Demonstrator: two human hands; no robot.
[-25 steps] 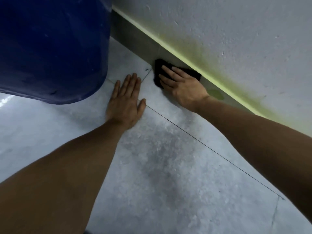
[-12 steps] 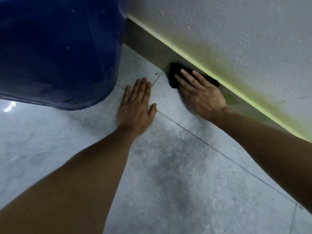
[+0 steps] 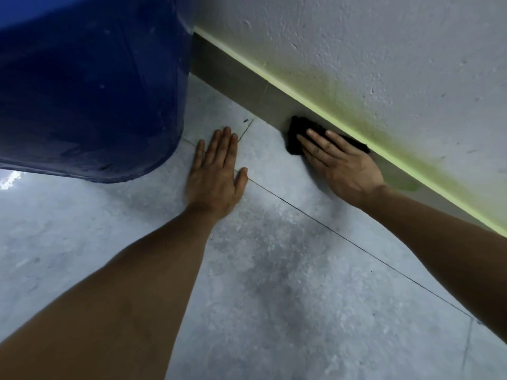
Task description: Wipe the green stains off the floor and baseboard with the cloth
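Right hand (image 3: 344, 165) flat on black cloth (image 3: 295, 134) against baseboard (image 3: 241, 83)

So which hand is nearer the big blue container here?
Left. The left hand lies flat on the floor just beside the blue container; the right hand presses the black cloth against the baseboard, farther off.

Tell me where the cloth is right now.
The cloth is right of centre in the head view, pressed flat under the right hand against the baseboard where it meets the floor.
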